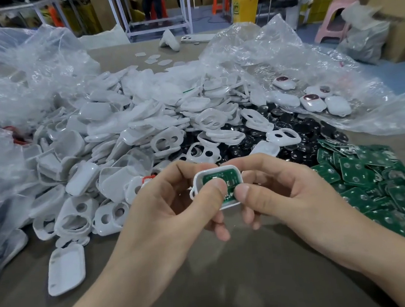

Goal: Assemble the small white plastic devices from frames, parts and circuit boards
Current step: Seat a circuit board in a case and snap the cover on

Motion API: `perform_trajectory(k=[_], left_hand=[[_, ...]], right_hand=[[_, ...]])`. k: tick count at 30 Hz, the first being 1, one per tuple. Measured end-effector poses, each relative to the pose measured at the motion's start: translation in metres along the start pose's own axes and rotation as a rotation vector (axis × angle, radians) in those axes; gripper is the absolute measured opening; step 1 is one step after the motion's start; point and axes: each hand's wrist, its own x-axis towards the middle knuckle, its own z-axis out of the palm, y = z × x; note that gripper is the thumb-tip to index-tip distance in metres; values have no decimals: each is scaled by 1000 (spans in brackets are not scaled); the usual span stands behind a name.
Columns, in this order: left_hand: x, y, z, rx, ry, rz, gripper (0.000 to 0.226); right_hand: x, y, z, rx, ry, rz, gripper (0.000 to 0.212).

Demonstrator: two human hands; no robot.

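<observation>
White plastic forms the small shell (200, 176) that we hold above the table (234, 286) in the middle foreground, open side up, with a small loop at its left corner and a green circuit board (213, 177) lying inside its raised rim. Our left hand (167, 206) curls round the shell's left side, thumb pressed on the board. Our right hand (281, 190) curls round the right side, thumb at the board's right edge and fingers beneath. The board's print is too small to read. At the right a clear plastic bag (286, 53) lies open and holds several closed white devices (311, 102), some with a dark oval window. A second crumpled bag (4, 85) at the left meets a heap of white shells and frames (119, 126) spread over the table. Black discs (302, 143) lie loose beyond our hands, and loose green boards (372, 181) lie to the right. A lidded clear cup (246, 3) of orange drink stands at the back, its yellow label unreadable.
</observation>
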Motion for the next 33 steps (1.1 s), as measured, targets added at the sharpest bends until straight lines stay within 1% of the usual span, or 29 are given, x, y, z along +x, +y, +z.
perform_trajectory(k=[2, 6, 8, 13, 17, 22, 27, 29, 33], left_hand=[[-1, 1, 1, -3, -5, 2, 25], [-1, 3, 4, -11, -10, 7, 10], [-1, 4, 6, -8, -4, 20, 9], [-2, 3, 7, 77, 17, 55, 5], [-2, 3, 8, 78, 14, 65, 7], [-2, 4, 7, 33, -34, 61, 6], [-2, 4, 7, 4, -56, 61, 4], [-2, 5, 8, -7, -70, 68, 7], [-1, 4, 7, -13, -45, 33, 3]], right_hand=[[0, 1, -1, 27, -7, 2, 25], [1, 3, -2, 76, -25, 11, 32], [1, 4, -2, 90, -30, 16, 36], [1, 3, -1, 76, 1, 15, 21], [0, 1, 0, 34, 12, -5, 18], [0, 1, 0, 25, 9, -26, 14], [-1, 1, 0, 27, 11, -15, 14], [0, 2, 0, 48, 13, 7, 16], [1, 3, 1, 110, 11, 57, 21]])
